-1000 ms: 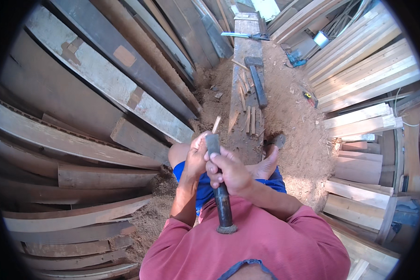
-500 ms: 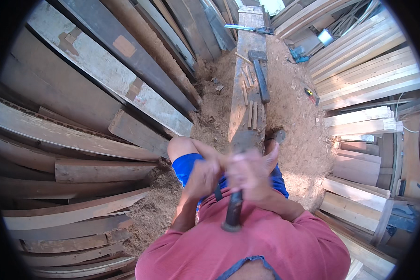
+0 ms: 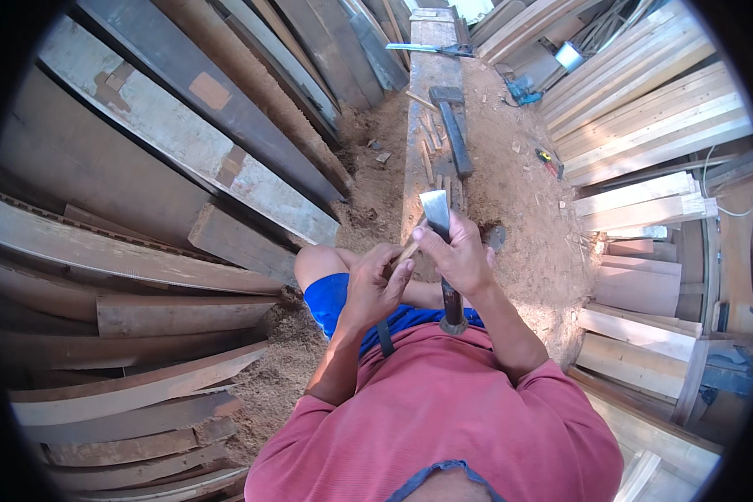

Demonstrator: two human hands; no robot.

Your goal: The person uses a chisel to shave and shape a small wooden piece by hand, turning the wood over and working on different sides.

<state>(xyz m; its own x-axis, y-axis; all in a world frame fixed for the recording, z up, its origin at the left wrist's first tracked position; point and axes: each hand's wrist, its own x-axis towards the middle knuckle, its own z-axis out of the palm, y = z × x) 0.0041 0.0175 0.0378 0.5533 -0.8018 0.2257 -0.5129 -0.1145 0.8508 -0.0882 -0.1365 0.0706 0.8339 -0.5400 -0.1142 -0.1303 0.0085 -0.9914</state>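
Observation:
My right hand (image 3: pixel 460 258) is wrapped round a wide chisel (image 3: pixel 436 208). Its flat metal blade points away from me, and the dark handle (image 3: pixel 452 303) reaches back toward my waist. In my left hand (image 3: pixel 375 283) is a small wooden stick (image 3: pixel 408 251), closed in my fingers, with its far end against the right hand close to the blade. Beyond my hands, a mallet (image 3: pixel 453 134) with a dark head and handle lies on the wooden bench plank (image 3: pixel 424 77). Several small wooden sticks (image 3: pixel 427 161) are beside it.
A saw (image 3: pixel 431 49) rests across the far end of the plank. Boards (image 3: pixel 134 125) stand and lie along the left; lighter timber (image 3: pixel 653 134) is stacked at the right. On the sawdust-covered ground (image 3: pixel 510 167) are a yellow and red tool (image 3: pixel 547 161) and a teal power tool (image 3: pixel 523 90).
Both hands were blurred with motion and lower down. Now they are steadier, and the chisel blade shows above the right hand. The handle end has shifted right and away from my chest.

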